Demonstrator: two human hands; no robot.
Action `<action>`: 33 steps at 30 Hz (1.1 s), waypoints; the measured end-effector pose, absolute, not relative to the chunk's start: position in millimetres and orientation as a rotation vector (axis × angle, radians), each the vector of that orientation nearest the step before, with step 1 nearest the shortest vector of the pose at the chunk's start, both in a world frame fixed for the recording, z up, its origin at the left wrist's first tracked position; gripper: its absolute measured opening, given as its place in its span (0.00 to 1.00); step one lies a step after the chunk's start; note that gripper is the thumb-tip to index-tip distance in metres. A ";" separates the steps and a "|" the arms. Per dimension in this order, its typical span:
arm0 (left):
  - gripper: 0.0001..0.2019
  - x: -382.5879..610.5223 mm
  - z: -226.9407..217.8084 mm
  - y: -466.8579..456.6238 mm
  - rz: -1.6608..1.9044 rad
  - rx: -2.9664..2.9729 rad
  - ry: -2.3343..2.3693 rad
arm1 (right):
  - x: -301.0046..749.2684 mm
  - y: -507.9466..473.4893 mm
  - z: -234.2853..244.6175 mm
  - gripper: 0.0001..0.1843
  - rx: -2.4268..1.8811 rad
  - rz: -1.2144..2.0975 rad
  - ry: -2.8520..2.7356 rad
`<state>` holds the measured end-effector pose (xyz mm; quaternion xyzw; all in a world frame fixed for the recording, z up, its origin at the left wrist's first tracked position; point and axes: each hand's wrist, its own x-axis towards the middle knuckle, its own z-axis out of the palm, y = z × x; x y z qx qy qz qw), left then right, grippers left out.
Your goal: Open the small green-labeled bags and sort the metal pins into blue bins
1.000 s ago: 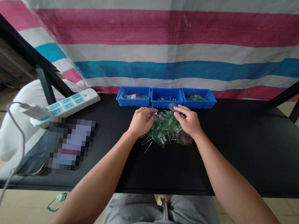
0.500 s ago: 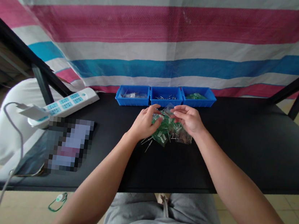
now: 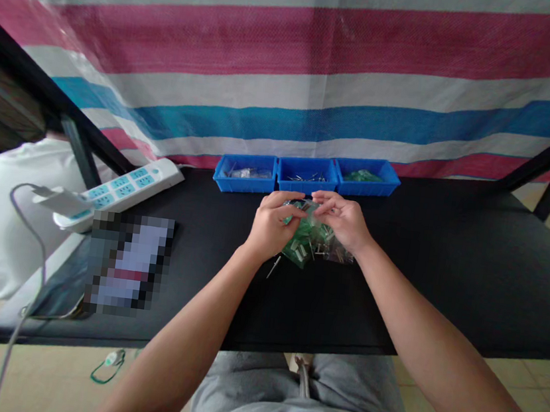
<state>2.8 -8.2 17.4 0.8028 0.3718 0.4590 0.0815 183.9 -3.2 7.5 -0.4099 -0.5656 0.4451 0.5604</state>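
Observation:
My left hand (image 3: 275,225) and my right hand (image 3: 346,221) meet over a pile on the black table, fingers closed in pinches. Between their fingertips is a small clear plastic bag (image 3: 310,212), partly covered by the fingers. Beneath lie small bags with green contents (image 3: 300,246) and pale pieces, and thin metal pins lie among them. One loose pin (image 3: 274,267) rests on the table just below my left hand. Beside my right wrist, a clear bag with brownish contents (image 3: 342,253) is partly hidden.
Three blue bins stand in a row behind the pile: the left bin (image 3: 244,187) holds clear bags, the middle bin (image 3: 307,186) metal pins, the right bin (image 3: 370,188) green pieces. A white power strip (image 3: 131,192) and a blurred phone-like object (image 3: 132,262) lie at left.
My hands have drawn together, and my left hand has moved right to the clear bag by my right fingers. Some loose pins at the left are now hidden by it.

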 end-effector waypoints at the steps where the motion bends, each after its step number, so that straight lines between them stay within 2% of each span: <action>1: 0.07 2.8 17.1 -8.3 1.407 2.391 1.087 | 183.7 -3.5 8.1 0.11 -0.958 1.048 -1.335; 7: 0.05 3.4 16.6 -11.0 1.398 2.187 1.061 | 180.3 -5.4 10.1 0.13 -1.023 1.103 -1.304; 13: 0.16 5.8 13.7 -11.6 1.464 2.051 1.158 | 179.4 -6.9 11.4 0.16 -1.021 1.158 -1.334; 17: 0.06 1.6 11.1 -5.8 1.605 2.092 1.243 | 183.2 -4.3 8.5 0.15 -1.074 1.144 -1.347; 19: 0.05 -4.9 8.8 1.8 1.641 2.121 1.353 | 186.3 -2.2 6.7 0.13 -1.120 1.099 -1.364; 24: 0.15 -28.9 4.7 31.0 1.581 2.031 1.709 | 194.1 2.3 4.2 0.11 -1.209 0.926 -1.410; 29: 0.31 -42.2 11.5 43.6 1.116 1.887 2.080 | 198.3 3.4 3.8 0.11 -1.268 0.800 -1.508; 31: 0.33 -41.3 15.0 39.9 1.010 1.841 2.146 | 199.4 3.0 4.4 0.11 -1.288 0.759 -1.543; 33: 0.32 -38.4 16.8 34.4 1.033 1.843 2.149 | 200.4 2.2 5.5 0.11 -1.312 0.708 -1.575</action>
